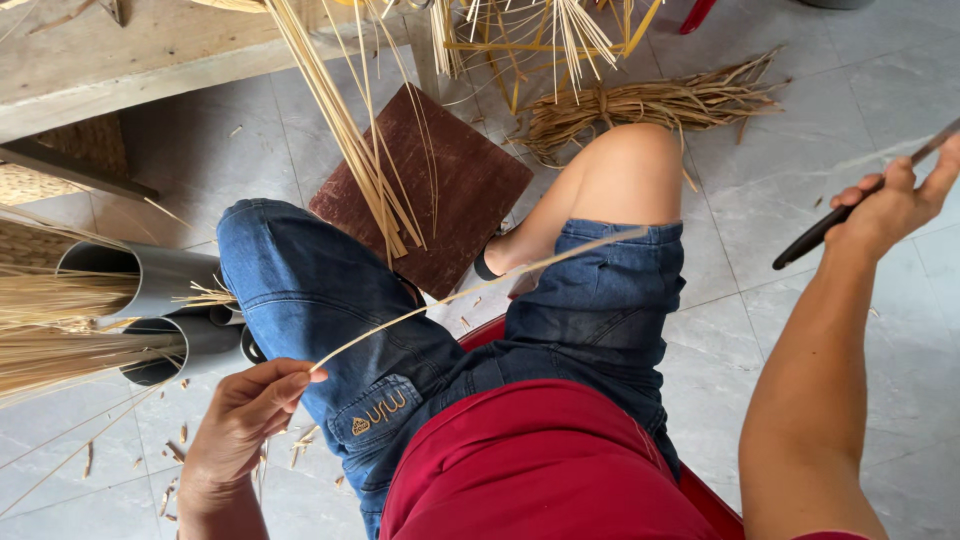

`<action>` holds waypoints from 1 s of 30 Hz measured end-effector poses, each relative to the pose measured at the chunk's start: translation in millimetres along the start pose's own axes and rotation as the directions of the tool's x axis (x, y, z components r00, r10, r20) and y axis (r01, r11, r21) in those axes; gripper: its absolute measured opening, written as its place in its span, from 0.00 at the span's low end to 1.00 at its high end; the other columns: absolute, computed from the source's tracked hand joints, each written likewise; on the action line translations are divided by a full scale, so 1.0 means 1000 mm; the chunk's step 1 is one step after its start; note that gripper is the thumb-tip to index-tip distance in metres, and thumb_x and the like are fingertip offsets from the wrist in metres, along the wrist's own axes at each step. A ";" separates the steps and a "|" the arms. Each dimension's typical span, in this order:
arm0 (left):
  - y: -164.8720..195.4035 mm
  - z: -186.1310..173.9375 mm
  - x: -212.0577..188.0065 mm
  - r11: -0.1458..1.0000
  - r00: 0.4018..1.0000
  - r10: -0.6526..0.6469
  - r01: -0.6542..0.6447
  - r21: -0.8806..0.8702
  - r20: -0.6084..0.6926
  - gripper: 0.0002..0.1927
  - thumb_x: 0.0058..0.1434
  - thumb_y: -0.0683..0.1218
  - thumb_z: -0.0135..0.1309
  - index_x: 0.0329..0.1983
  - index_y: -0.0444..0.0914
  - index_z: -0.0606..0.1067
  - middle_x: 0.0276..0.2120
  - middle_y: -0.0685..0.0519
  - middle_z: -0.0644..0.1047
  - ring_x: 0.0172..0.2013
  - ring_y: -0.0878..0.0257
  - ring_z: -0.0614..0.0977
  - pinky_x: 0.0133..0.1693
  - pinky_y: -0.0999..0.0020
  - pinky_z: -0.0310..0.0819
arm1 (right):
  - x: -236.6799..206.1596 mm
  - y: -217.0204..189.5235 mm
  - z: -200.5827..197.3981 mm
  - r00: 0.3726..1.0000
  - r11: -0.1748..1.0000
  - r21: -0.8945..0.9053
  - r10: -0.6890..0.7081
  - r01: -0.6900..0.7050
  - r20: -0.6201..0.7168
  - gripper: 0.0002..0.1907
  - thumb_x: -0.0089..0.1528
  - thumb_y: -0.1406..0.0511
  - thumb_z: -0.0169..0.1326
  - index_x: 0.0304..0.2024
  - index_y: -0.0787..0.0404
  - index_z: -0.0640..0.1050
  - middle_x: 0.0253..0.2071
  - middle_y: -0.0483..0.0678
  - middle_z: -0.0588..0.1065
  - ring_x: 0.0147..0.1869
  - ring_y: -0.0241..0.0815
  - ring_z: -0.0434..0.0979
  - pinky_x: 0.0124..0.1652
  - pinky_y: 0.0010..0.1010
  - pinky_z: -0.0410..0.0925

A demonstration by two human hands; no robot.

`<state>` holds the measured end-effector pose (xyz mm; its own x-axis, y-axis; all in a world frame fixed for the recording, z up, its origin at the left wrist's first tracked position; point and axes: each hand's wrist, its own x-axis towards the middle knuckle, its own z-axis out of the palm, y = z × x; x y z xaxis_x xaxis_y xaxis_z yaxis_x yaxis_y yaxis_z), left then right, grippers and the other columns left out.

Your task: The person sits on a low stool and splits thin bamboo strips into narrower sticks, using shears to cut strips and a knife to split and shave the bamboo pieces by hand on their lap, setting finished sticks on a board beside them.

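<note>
Grey pipes [165, 300] stuffed with straw lie left of the knees. The right hand [890, 205] is out wide, clenched round a knife [850, 208]. The left hand [245, 415] pinches a thin strip [470, 290] lying across the lap.

Pale grey tiled floor [800, 180] in daylight, with a worn wooden bench [120, 50] at upper left.
</note>
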<state>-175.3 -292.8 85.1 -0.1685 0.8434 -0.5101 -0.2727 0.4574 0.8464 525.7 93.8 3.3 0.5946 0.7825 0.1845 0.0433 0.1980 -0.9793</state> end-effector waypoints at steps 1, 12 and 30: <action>0.000 -0.003 -0.001 1.000 1.000 0.013 -0.013 -0.012 -0.014 0.12 0.64 0.39 0.54 0.46 0.26 0.82 0.20 0.59 0.67 0.18 0.75 0.58 0.19 0.78 0.45 | 0.003 0.008 -0.009 1.000 0.999 -0.044 0.008 -0.010 -0.030 0.25 0.78 0.72 0.40 0.76 0.46 0.63 0.30 0.44 0.67 0.26 0.35 0.67 0.27 0.29 0.67; 0.005 0.012 0.002 0.994 0.994 0.104 -0.105 -0.009 -0.045 0.12 0.65 0.40 0.55 0.46 0.27 0.82 0.22 0.58 0.70 0.19 0.75 0.60 0.20 0.78 0.48 | -0.022 0.013 -0.006 0.773 0.750 -0.441 0.610 -0.493 0.173 0.21 0.70 0.67 0.57 0.63 0.60 0.66 0.27 0.44 0.70 0.21 0.30 0.63 0.23 0.27 0.63; 0.054 0.052 -0.001 0.957 0.976 0.173 -0.198 0.214 0.131 0.11 0.65 0.44 0.57 0.45 0.33 0.84 0.27 0.59 0.78 0.27 0.74 0.71 0.26 0.78 0.61 | -0.245 -0.175 0.188 0.231 0.646 0.002 -0.276 0.763 0.933 0.20 0.58 0.70 0.67 0.52 0.56 0.80 0.41 0.48 0.72 0.38 0.43 0.76 0.38 0.35 0.69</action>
<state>-140.4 -254.3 139.3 -0.0876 0.9393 -0.3316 -0.0248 0.3308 0.9434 221.2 -21.8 145.0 -0.6235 0.6769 0.3913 0.4800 0.7265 -0.4918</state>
